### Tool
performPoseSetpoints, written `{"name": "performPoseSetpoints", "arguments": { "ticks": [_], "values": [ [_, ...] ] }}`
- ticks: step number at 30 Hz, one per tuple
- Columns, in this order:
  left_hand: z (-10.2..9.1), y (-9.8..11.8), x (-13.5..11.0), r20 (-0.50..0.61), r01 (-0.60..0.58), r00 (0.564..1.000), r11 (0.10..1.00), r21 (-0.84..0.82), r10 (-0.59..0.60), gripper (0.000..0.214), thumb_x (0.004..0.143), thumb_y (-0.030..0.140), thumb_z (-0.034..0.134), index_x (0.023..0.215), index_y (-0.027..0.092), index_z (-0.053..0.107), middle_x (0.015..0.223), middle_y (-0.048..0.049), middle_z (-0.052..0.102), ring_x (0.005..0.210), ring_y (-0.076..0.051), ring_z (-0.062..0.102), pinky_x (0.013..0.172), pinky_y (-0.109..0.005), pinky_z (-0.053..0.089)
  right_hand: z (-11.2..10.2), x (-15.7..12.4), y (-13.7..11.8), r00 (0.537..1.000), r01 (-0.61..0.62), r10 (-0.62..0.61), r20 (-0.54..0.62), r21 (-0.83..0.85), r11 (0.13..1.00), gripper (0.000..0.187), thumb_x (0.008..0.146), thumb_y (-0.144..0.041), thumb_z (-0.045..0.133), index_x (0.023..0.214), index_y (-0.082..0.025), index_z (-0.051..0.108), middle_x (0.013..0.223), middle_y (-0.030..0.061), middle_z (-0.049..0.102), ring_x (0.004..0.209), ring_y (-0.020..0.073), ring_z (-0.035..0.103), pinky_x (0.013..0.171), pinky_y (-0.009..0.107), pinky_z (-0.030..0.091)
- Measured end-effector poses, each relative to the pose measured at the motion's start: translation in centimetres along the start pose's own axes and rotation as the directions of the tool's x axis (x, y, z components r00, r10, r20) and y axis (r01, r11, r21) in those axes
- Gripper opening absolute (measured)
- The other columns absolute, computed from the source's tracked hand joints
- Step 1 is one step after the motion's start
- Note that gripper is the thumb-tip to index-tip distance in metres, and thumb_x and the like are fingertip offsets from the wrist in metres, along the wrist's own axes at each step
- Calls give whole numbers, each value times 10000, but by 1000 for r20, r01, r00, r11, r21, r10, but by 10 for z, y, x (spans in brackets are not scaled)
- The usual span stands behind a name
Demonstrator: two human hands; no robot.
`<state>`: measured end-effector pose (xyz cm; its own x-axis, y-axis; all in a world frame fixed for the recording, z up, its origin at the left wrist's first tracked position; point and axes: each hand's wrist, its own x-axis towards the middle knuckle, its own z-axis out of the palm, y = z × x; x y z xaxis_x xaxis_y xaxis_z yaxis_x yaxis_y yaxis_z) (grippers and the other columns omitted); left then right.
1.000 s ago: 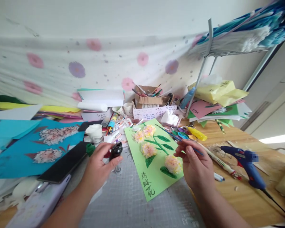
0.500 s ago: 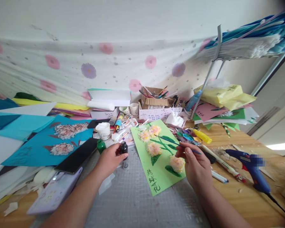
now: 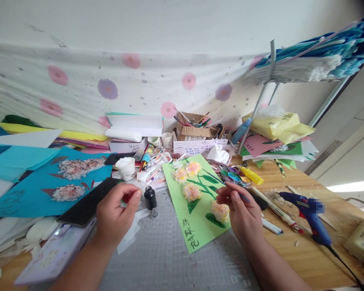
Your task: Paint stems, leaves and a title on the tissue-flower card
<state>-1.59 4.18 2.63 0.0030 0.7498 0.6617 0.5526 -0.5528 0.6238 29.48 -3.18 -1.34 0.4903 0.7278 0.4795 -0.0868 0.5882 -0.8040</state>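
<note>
My right hand [image 3: 244, 210] pinches a thin blue paintbrush [image 3: 214, 177] over the right side of a light green sheet [image 3: 176, 202]. The sheet bears pink and yellow paper flowers [image 3: 191, 191], painted green leaves and dark handwritten characters. My left hand [image 3: 118, 210] has thumb and forefinger curled together; a bit of the green bottle [image 3: 126, 198] shows in the gap, and whether the fingers grip it is hidden. Just right of that hand stands an uncapped black ink bottle [image 3: 150, 198], apart from the fingertips.
A black phone [image 3: 86, 206] and a blue sheet with paper flowers [image 3: 24, 194] lie left. A white paper cup [image 3: 125, 168] and scattered pens stand behind. Rightward are a yellow tube [image 3: 251, 175] and a blue glue gun [image 3: 311, 214]. A grey cutting mat [image 3: 170, 266] lies underneath.
My left hand has let go of the black ink bottle and moved left, over the green bottle. The right hand keeps the brush above the sheet. The view has shifted slightly right.
</note>
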Motion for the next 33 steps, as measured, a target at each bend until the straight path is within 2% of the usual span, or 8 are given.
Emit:
{"name": "performPoseSetpoints", "arguments": {
  "ticks": [4, 8, 12, 15, 20, 24, 27, 33],
  "values": [
    [-3, 12, -5, 220, -55, 975, 994, 93, 34, 237, 898, 421, 621, 730, 266, 683, 645, 25, 646, 592, -185, 601, 619, -316, 439, 4, -9, 0, 962, 179, -118, 245, -242, 954, 193, 1096, -337, 667, 1167, -340, 846, 1072, 61, 896, 820, 174, 852, 674, 258, 702],
    [1, 6, -13, 422, -9, 902, 972, 233, -93, 79, 803, 307, 705, 808, 238, 745, 663, 25, 705, 565, -181, 626, 578, -284, 386, 14, -12, -4, 914, 323, -190, 359, -357, 877, 283, 1021, -135, 665, 1197, -335, 764, 1156, 50, 884, 918, 181, 874, 704, 237, 703],
    [9, -3, -18, 545, -2, 817, 944, 329, -188, 77, 795, 177, 766, 841, 238, 775, 660, 31, 702, 595, -184, 627, 595, -281, 340, 40, -11, -10, 879, 379, -188, 439, -402, 833, 280, 983, -88, 641, 1163, -298, 688, 1213, 86, 860, 1020, 202, 868, 714, 242, 705],
    [14, -5, -20, 580, 3, 786, 940, 340, -212, 95, 814, 147, 785, 773, 218, 737, 661, 37, 677, 606, -178, 604, 604, -285, 353, 70, -15, -8, 835, 409, -174, 522, -379, 830, 284, 955, -76, 625, 1148, -284, 628, 1247, 105, 841, 1059, 211, 858, 737, 263, 706],
    [12, 0, -22, 500, 43, 860, 990, 133, -105, 115, 856, 254, 691, 882, 265, 802, 793, 1, 821, 694, -211, 748, 635, -295, 511, 103, -25, -1, 752, 550, -293, 591, -316, 773, 290, 913, -80, 681, 1098, -282, 584, 1043, 66, 836, 946, 217, 853, 794, 296, 697],
    [2, 0, -16, 218, 32, 975, 999, 17, -35, 255, 957, 423, 605, 987, 267, 804, 884, -39, 806, 708, -215, 706, 679, -324, 551, 105, -18, 0, 742, 615, -401, 538, -306, 727, 299, 949, -110, 708, 1154, -294, 592, 1076, 74, 838, 939, 217, 853, 830, 311, 701],
    [-5, -5, -7, 65, 61, 996, 998, 19, -62, 289, 983, 477, 600, 1013, 254, 781, 924, -43, 763, 745, -226, 673, 712, -342, 549, 96, -3, 3, 744, 633, -434, 509, -328, 701, 244, 971, -133, 710, 1119, -293, 599, 1058, 74, 841, 930, 225, 857, 823, 333, 707],
    [5, -2, 10, 169, 95, 980, 993, 69, -105, 306, 949, 458, 539, 944, 250, 764, 925, -55, 757, 768, -253, 681, 713, -371, 520, 71, 9, 11, 824, 552, -405, 396, -400, 731, 146, 1002, -167, 694, 1064, -284, 632, 1024, 54, 826, 933, 213, 851, 801, 318, 692]
  ]
}}
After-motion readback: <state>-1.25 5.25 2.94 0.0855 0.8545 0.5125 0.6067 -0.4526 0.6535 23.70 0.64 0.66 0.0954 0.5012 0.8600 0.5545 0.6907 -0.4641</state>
